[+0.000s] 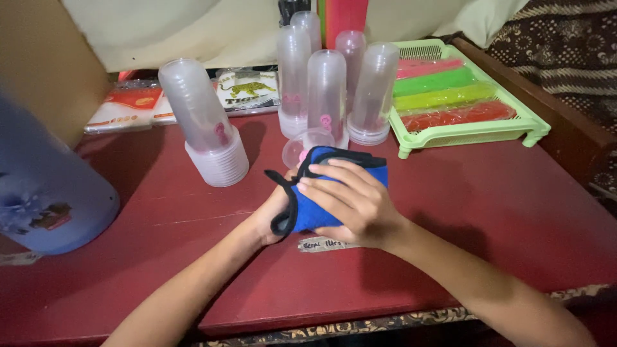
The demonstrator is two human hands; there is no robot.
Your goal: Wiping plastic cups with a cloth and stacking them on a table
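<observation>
Both forearms come in from 6 o'clock and meet mid-tabletop (488, 205). My right hand (357, 202) lies curled over the blue cloth pouch (315, 212), grip clenched on it; my left hand (273, 215) cups it from 9 o'clock, also gripping. At 12 o'clock stand clear plastic tubes (326, 90); a leaning cup stack (205, 128) sits at 10, a green tray (469, 132) at 2.

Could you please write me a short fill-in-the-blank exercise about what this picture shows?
1. Both hands hold a folded ____ fabric pad with black edging.
2. The right hand lies ____ the pad, the left hand beneath.
3. The pale green slotted plastic tray holds ____ coloured sleeves.
4. The stacks of clear plastic cups stand on a ____ wooden table.

Missing words: blue; on top of; four; red
</observation>
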